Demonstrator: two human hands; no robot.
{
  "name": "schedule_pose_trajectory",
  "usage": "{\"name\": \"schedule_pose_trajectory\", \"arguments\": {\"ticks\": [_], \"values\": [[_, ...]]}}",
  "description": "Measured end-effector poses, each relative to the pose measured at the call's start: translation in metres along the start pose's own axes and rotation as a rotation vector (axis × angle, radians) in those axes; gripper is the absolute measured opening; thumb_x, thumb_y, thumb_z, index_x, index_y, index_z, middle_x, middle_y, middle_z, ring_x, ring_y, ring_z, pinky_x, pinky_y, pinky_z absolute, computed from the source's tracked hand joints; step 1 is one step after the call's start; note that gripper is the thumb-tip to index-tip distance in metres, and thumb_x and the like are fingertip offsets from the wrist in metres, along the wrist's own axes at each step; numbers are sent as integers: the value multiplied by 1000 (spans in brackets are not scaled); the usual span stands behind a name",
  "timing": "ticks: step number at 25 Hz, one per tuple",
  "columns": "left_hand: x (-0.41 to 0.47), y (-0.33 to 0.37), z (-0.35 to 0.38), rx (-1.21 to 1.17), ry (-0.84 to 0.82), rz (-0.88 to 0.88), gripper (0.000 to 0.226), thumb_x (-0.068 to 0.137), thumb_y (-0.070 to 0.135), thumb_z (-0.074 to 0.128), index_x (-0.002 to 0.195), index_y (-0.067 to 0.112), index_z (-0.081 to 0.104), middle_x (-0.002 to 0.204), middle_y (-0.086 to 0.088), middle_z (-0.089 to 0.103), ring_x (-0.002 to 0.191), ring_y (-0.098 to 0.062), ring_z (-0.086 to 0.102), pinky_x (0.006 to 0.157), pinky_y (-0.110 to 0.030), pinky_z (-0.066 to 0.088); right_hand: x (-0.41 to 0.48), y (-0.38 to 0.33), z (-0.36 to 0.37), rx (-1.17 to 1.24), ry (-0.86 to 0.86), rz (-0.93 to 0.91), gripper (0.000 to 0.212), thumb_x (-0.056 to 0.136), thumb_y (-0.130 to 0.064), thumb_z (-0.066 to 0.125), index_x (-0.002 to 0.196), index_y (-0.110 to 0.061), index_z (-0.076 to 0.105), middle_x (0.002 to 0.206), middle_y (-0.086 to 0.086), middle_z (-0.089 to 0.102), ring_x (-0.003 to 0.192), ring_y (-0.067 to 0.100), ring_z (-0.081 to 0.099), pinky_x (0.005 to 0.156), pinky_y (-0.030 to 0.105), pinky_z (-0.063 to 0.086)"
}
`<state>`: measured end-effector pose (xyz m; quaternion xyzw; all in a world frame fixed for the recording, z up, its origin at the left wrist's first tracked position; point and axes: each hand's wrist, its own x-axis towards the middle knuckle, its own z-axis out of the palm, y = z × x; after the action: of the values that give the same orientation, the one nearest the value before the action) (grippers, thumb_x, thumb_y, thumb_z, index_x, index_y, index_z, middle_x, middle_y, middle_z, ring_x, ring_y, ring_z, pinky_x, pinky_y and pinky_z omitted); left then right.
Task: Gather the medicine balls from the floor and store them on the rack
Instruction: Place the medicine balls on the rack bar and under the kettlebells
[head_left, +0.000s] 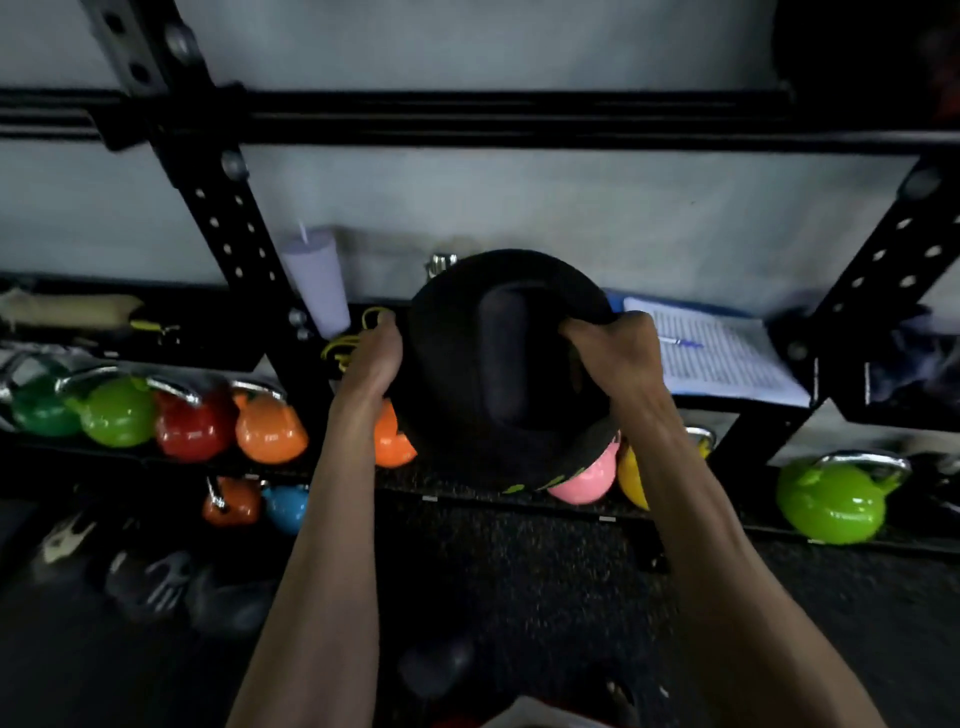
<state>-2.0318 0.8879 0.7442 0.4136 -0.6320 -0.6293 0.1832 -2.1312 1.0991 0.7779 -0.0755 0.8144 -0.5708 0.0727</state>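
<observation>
A black medicine ball (498, 374) with a recessed grip and green lettering near its lower edge is held up in front of the black steel rack (228, 228). My left hand (371, 358) presses against the ball's left side. My right hand (608, 353) grips its upper right edge, fingers curled over the rim. The ball hangs at the height of the rack's middle shelf (727, 400), above the floor.
Coloured kettlebells (192, 421) line the lower shelf, a green one (836, 499) at the right. A lilac tumbler (317, 280), yellow cords (348, 338) and a stack of papers (722, 348) sit on the middle shelf. Dark kettlebells (150, 582) stand on the floor at left.
</observation>
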Motion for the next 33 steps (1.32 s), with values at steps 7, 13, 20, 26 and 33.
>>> {"name": "schedule_pose_trajectory", "arguments": {"ticks": [7, 13, 20, 26, 33], "values": [[-19, 125, 9, 57, -2, 306, 61, 91, 49, 25, 118, 11, 64, 116, -12, 69, 105, -29, 64, 100, -46, 50, 3, -103, -63, 93, 108, -197, 30, 75, -30, 73, 71, -1, 69, 42, 3, 59, 35, 13, 57, 43, 20, 40], [-22, 220, 45, -4, 12, 504, 43, 102, 36, 23, 88, 13, 56, 98, -10, 61, 82, -22, 55, 67, -33, 42, 35, -168, -116, 157, 229, -402, 27, 77, -26, 77, 65, -4, 67, 39, -2, 57, 36, 11, 57, 41, 17, 40], [6, 305, 101, -94, 33, 603, 49, 100, 38, 25, 114, 7, 61, 109, -8, 64, 91, -21, 59, 69, -32, 42, 112, -224, -150, 209, 327, -586, 17, 77, -16, 75, 66, -7, 67, 49, 0, 62, 39, 5, 57, 41, 16, 40], [44, 338, 155, -227, 35, 610, 43, 103, 36, 26, 98, 12, 61, 98, -7, 63, 83, -17, 56, 66, -30, 41, 196, -232, -151, 232, 389, -714, 8, 78, -14, 74, 82, -10, 68, 63, -7, 63, 47, -7, 56, 47, 12, 42], [82, 332, 190, -289, 65, 608, 47, 104, 33, 28, 110, 2, 62, 96, -6, 60, 81, -16, 54, 63, -28, 42, 266, -200, -134, 294, 401, -796, 20, 75, -15, 72, 93, -5, 70, 76, -2, 70, 65, 1, 64, 62, 19, 51]]}}
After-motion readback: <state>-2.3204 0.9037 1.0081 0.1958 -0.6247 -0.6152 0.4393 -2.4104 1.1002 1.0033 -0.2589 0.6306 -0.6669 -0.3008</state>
